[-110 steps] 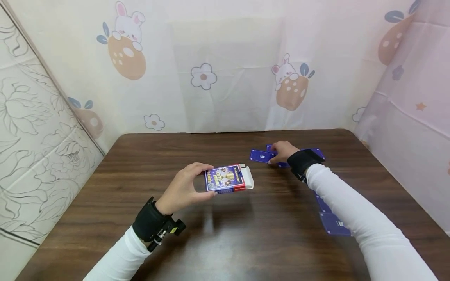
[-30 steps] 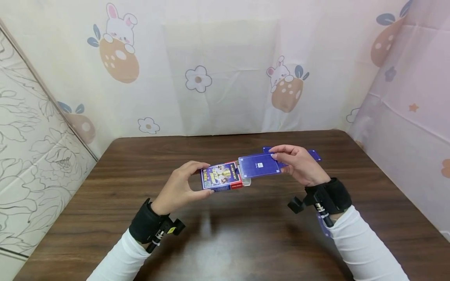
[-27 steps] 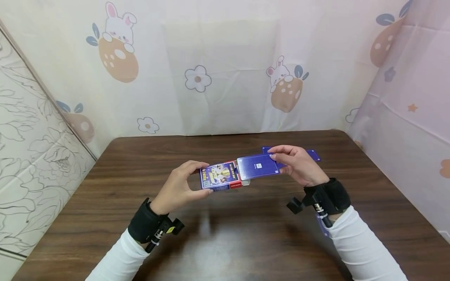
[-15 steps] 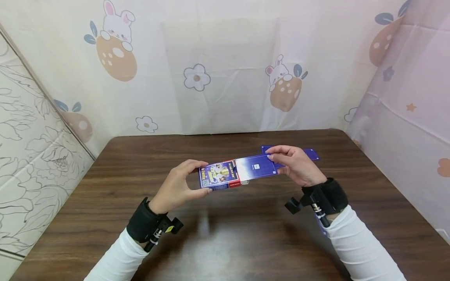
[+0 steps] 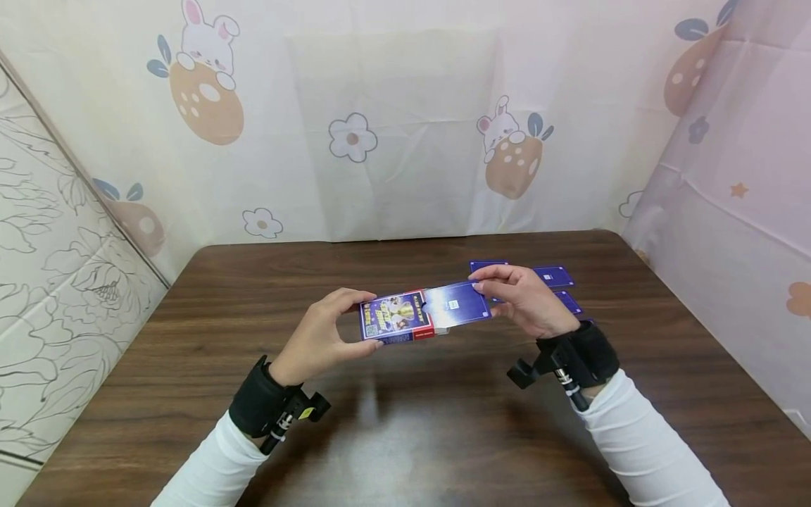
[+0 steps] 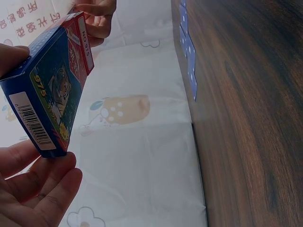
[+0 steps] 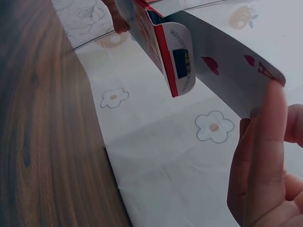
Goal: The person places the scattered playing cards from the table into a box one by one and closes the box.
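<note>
The left hand (image 5: 326,338) grips a blue and red card box (image 5: 395,317) by its closed end, thumb on one edge and fingers on the other, raised above the table. Between thumb and fingers of the right hand (image 5: 529,301) is the outer end of a blue-backed card (image 5: 457,303); its other end lies within the box's opening. Red hearts show on the face of the card (image 7: 227,66) in the right wrist view, beside the box's white end flap (image 7: 182,61). A barcode marks the near end of the box (image 6: 49,90) in the left wrist view.
Several blue cards lie on the brown table (image 5: 380,436) behind and beside the right hand, one of them at the back right (image 5: 554,276). A patterned cloth (image 5: 405,141) hangs behind the table, and another surface with line-drawn flowers (image 5: 76,282) stands at the left.
The right hand let its earlier spot over the table cards go, took up a card and brought it left to the box. Over the last second the card has slid further into the opening.
</note>
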### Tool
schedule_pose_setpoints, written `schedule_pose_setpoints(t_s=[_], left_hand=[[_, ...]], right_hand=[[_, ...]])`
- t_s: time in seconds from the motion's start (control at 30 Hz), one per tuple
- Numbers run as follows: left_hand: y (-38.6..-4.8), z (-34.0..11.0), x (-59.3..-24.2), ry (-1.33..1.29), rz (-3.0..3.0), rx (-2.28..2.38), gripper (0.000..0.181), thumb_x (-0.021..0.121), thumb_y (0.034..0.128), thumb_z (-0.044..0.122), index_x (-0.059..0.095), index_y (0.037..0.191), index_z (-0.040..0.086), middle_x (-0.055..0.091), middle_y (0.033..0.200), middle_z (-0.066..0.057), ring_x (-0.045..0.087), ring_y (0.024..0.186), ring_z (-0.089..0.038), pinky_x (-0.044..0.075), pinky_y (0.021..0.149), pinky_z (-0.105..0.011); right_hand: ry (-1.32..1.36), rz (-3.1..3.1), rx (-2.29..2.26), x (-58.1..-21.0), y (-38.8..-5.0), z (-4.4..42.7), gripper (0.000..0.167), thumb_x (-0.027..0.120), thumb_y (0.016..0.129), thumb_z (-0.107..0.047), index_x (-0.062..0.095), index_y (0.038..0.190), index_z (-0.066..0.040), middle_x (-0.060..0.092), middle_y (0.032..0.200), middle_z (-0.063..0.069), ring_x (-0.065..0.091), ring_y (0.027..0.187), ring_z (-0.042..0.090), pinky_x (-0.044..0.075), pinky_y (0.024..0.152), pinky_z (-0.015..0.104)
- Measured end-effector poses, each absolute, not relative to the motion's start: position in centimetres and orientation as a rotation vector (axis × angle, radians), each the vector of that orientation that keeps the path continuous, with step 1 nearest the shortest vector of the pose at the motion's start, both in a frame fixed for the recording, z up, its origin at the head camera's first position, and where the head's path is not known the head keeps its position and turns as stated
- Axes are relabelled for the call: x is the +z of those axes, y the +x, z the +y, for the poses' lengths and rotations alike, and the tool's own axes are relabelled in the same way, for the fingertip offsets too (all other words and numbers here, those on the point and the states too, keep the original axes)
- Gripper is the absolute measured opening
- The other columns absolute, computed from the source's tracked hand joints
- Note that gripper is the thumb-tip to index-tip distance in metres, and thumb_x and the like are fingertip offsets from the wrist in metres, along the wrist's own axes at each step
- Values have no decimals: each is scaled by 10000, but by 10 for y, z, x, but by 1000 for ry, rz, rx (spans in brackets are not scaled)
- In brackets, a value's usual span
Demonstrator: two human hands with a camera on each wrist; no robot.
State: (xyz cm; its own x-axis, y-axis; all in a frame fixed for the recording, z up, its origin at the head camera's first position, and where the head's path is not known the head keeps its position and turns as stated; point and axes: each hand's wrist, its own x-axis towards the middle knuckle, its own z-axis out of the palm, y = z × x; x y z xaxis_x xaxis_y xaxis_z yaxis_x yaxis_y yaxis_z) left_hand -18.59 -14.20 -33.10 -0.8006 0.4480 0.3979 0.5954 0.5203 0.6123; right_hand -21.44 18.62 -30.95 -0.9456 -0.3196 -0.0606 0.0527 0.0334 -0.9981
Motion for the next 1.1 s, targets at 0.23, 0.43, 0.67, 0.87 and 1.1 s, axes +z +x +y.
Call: schedule_pose_setpoints(t_s=[0.23, 0.43, 0.67, 0.87, 1.1], left_hand=[[-186, -141, -334, -907, -2572, -1163, 599, 855, 746, 182, 598, 1267, 36, 635, 1208, -99, 593, 1054, -207, 525, 919, -429], [-185, -140, -334, -911, -2582, -1167, 598, 852, 751, 198, 598, 1269, 39, 636, 1207, -94, 589, 1043, -199, 529, 910, -412], [-186, -138, -335, -905, -2595, -1161, 603, 854, 748, 203, 599, 1272, 46, 635, 1211, -90, 586, 1043, -196, 531, 901, -393], [-186, -137, -336, -908, -2607, -1160, 608, 855, 748, 212, 598, 1275, 53, 634, 1205, -83, 583, 1035, -189, 532, 890, -370], [-186, -135, -338, -913, -2607, -1161, 614, 861, 739, 212, 599, 1271, 55, 634, 1195, -78, 578, 1021, -184, 532, 877, -354]], right_hand=[[-254, 2081, -1962, -318, -215, 178, 126, 602, 970, -161, 704, 993, -232, 567, 1129, 24, 609, 835, 122, 526, 638, 172], [-242, 2099, -1946, -322, -214, 172, 159, 621, 964, -204, 671, 1103, -147, 597, 1134, 12, 654, 859, 142, 553, 704, 198], [-206, 2102, -1955, -323, -210, 167, 182, 640, 953, -236, 674, 1099, -131, 634, 1105, -7, 643, 862, 157, 553, 709, 204], [-231, 2127, -1950, -321, -207, 162, 238, 615, 967, -183, 630, 1144, -25, 695, 991, -34, 659, 825, 137, 563, 702, 221], [-221, 2226, -1878, -321, -206, 157, 391, 649, 947, -191, 585, 1230, 71, 717, 1011, -4, 667, 860, 153, 575, 803, 270]])
